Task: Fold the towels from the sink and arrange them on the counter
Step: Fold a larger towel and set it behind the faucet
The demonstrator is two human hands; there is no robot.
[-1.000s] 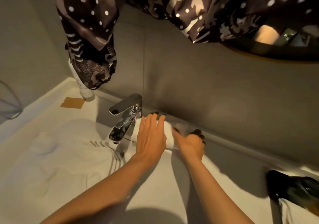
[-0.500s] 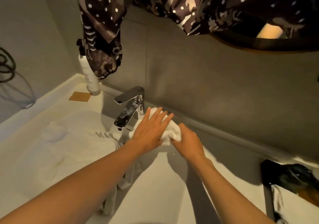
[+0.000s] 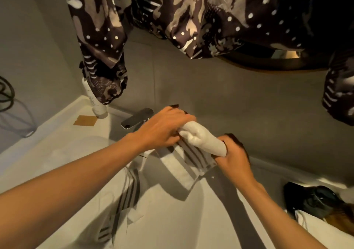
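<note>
A white towel (image 3: pixel 203 139) with dark stripes near its end is held up above the counter (image 3: pixel 182 220), bunched into a roll between both hands. My left hand (image 3: pixel 162 128) grips its upper left end in front of the chrome faucet (image 3: pixel 136 117). My right hand (image 3: pixel 234 156) grips the lower right end. A striped flap (image 3: pixel 183 164) of the towel hangs below the roll. Another white striped towel (image 3: pixel 122 204) lies in the sink (image 3: pixel 57 164) and drapes over its edge, below my left forearm.
A white bottle (image 3: pixel 97 105) and a tan card (image 3: pixel 85 120) stand at the back left corner. Patterned dark fabric (image 3: pixel 103 43) hangs overhead. A dark object (image 3: pixel 314 200) lies on the counter at the right. The grey wall (image 3: pixel 229 99) rises close behind.
The towel that lay pressed flat on the counter behind the faucet has been gathered and lifted by both hands; its striped end now hangs free.
</note>
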